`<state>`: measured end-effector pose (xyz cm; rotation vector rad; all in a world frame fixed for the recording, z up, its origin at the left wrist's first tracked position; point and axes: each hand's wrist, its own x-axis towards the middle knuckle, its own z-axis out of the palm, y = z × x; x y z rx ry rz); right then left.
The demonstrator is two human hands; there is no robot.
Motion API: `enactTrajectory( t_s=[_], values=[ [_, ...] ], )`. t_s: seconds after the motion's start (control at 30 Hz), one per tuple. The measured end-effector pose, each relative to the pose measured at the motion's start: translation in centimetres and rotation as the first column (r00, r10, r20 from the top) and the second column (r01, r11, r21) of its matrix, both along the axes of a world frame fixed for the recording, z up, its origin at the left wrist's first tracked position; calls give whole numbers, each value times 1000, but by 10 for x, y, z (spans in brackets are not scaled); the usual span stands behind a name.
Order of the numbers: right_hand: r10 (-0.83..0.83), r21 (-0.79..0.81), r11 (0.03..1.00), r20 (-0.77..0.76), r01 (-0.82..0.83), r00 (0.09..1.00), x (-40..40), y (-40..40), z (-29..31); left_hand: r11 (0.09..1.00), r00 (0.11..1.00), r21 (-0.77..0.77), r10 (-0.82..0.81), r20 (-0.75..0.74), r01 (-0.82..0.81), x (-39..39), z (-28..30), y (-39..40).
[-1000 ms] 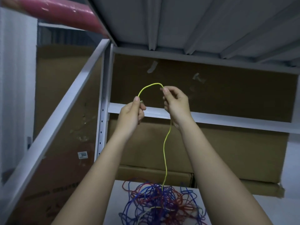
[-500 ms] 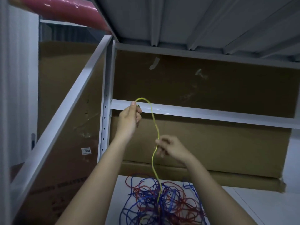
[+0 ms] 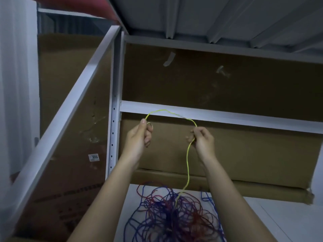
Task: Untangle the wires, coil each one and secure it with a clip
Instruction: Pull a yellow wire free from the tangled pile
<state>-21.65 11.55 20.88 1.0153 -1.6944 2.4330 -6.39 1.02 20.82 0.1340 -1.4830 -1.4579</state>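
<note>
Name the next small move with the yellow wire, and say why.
Probably bring the right hand across to the left hand, laying another loop. The left pinches the yellow wire by its end, a span arches between the hands, and the rest trails down into the red and blue tangle.

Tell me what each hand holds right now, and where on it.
Both hold the yellow wire. The left hand pinches it near its free end; the right hand grips it further along, above the red and blue tangle.
</note>
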Motion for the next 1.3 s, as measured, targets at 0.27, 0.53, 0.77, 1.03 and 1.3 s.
enactTrajectory(
  t_s=[0.27, 0.53, 0.77, 1.03, 1.3],
  values=[
    [14, 559, 810, -321, 178, 947, -16, -2, -105, 945, 961, 182, -256, -107, 272, -2, -40, -4],
    [106, 428, 747, -832, 509, 544, 0, -6, -163, 963, 997, 261, -75, 3, 72, -29, -83, -28],
    [283, 408, 856, -884, 318, 373, 19, -9, -187, 948, 967, 279, 89, 238, -155, -47, -126, -46],
    [74, 303, 915, -777, 268, 625, 8, -9, -168, 991, 837, -129, 53, 545, 21, -27, -172, -36],
    [279, 494, 866, -336, -84, 900, 22, -13, -159, 991, 820, 26, -124, 559, 132, 9, -169, 0]
  ],
)
